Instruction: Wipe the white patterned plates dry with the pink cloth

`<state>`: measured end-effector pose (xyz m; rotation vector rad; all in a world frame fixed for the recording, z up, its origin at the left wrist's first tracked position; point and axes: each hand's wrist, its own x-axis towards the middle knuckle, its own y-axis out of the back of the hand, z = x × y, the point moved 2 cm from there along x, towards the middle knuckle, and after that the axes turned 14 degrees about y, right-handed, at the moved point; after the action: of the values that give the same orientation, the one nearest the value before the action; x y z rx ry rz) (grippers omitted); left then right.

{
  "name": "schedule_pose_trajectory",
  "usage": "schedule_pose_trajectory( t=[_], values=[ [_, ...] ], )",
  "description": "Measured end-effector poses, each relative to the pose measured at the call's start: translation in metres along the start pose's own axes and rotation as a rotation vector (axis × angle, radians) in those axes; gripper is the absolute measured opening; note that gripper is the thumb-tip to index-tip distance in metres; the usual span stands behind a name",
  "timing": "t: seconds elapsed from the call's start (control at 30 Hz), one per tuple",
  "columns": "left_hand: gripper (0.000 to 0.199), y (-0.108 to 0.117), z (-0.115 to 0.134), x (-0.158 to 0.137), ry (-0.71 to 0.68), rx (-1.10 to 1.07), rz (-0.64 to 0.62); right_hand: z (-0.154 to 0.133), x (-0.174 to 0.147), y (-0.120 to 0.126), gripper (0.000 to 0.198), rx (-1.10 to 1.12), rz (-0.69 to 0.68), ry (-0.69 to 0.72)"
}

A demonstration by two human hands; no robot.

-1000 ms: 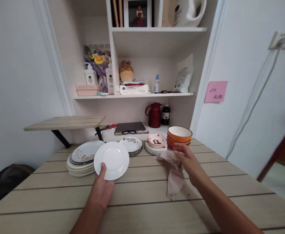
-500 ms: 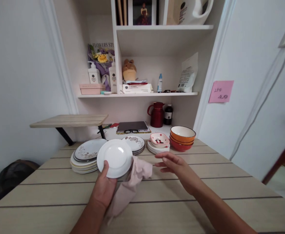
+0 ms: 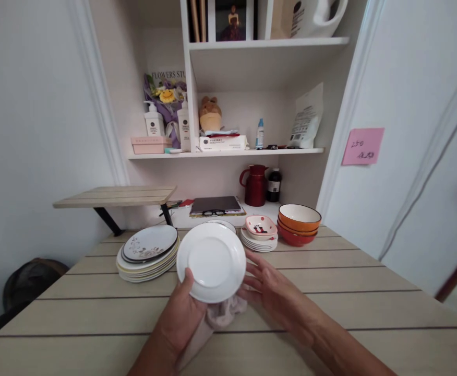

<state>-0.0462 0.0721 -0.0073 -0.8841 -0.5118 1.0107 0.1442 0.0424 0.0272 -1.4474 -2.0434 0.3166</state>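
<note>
My left hand point(image 3: 183, 316) is closed on the lower left rim of a round white plate point(image 3: 212, 262), thumb on the front and fingers hidden behind. The plate is tilted, its face toward me. Below it hangs a crumpled pale pink cloth point(image 3: 225, 312), partly hidden by the plate and my left hand. My right hand point(image 3: 269, 284) is at the plate's right edge with fingers stretched out and apart. Some fingertips pass close to the rim and the cloth; I cannot tell whether they touch.
On the wooden table point(image 3: 353, 308) stand stacked plates point(image 3: 150, 245) at left, small plates with a square pink bowl point(image 3: 261, 226) on top, and stacked orange and red bowls point(image 3: 299, 222). Behind are a laptop point(image 3: 215, 204), a red jug point(image 3: 255, 185) and a raised wooden shelf point(image 3: 115, 196).
The plate has moved right and nearer in my left hand, covering much of the cloth and the patterned plates behind. My right hand has come left and down to the plate's edge.
</note>
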Motion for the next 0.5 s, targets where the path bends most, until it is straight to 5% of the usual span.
schedule_pose_trajectory(
  t=[0.1,0.2,0.4,0.5],
  values=[
    [0.051,-0.005,-0.019,0.0,0.172,0.059,-0.07,0.009,-0.002,-0.002,0.061,0.062,0.0,-0.037],
    [0.047,-0.008,-0.027,-0.002,0.181,0.166,-0.065,0.013,-0.003,0.003,0.053,0.014,0.041,-0.103],
    [0.038,-0.014,-0.022,-0.01,0.01,0.727,0.256,0.018,0.0,0.021,0.047,-0.116,0.215,-0.177],
    [0.037,-0.029,-0.019,-0.009,-0.138,1.088,0.004,0.019,0.0,0.019,0.044,0.102,0.137,-0.24]
  ],
)
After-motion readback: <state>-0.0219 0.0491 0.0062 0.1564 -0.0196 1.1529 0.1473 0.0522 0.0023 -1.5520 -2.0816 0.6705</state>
